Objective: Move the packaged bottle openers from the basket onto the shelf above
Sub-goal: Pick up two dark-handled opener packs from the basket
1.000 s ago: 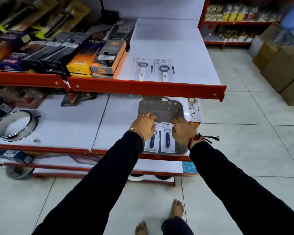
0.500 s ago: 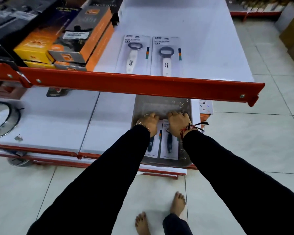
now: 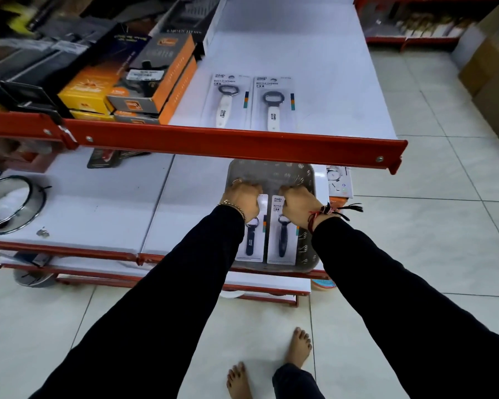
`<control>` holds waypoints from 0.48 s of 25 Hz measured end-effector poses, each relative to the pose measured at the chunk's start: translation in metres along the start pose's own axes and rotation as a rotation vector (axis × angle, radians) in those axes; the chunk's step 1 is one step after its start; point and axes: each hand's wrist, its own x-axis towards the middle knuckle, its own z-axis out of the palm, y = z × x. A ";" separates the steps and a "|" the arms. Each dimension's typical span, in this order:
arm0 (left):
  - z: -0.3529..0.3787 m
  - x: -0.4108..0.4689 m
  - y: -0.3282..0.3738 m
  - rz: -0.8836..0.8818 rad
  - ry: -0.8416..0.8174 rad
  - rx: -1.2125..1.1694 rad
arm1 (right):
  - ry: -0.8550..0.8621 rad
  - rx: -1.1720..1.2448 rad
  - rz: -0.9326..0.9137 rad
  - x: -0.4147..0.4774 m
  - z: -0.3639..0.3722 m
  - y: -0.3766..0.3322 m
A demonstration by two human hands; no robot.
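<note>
We have both hands down in the grey perforated plastic basket, which sits on the lower white shelf under the red-edged white upper shelf. Our left hand is curled over the top of the left carded bottle opener with a dark handle, and our right hand is curled over the top of the right carded bottle opener with a dark handle. Each grip looks closed on the card's upper edge, though the fingertips are hidden behind the knuckles, so we cannot tell how firmly they pinch. Two carded white-handled bottle openers already lie on the upper shelf, just behind its red front rail.

The risks, as we judge them: the rail overhangs the basket's far end, so lifting straight up could knock knuckles or cards against it. Thin cards held only by one edge may bend, swing or slip out. Lifting both together could also drag the light basket toward the lower shelf's front edge.
</note>
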 end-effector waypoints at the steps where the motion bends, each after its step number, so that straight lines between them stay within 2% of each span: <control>1: -0.007 -0.011 0.001 0.014 0.028 0.002 | 0.037 -0.004 -0.003 -0.011 -0.005 -0.005; 6: -0.045 -0.071 0.003 0.005 0.126 -0.053 | 0.188 -0.026 0.001 -0.069 -0.037 -0.033; 12: -0.102 -0.141 0.015 0.048 0.345 -0.116 | 0.387 -0.061 -0.024 -0.139 -0.092 -0.070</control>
